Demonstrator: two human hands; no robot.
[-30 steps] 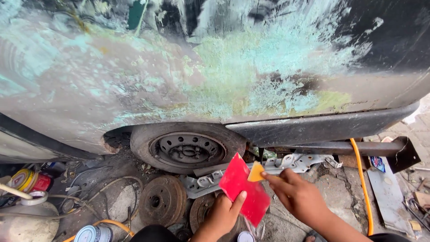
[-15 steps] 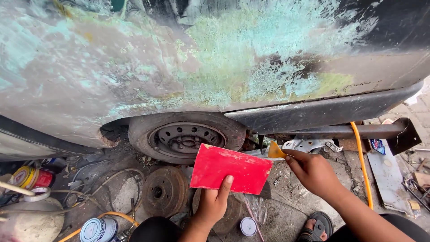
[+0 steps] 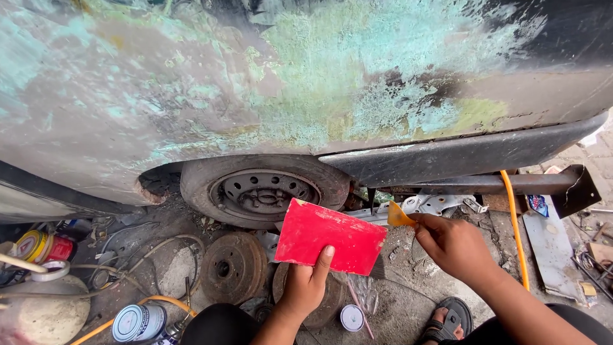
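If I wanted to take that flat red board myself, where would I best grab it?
Probably by the bare left edge of the red board, coming from the left. It is thin, flat and faces up, so a thumb-over, fingers-under pinch suits it. The left hand already holds its near edge; the right hand crowds the right corner.

Soft, even daylight; sharp focus
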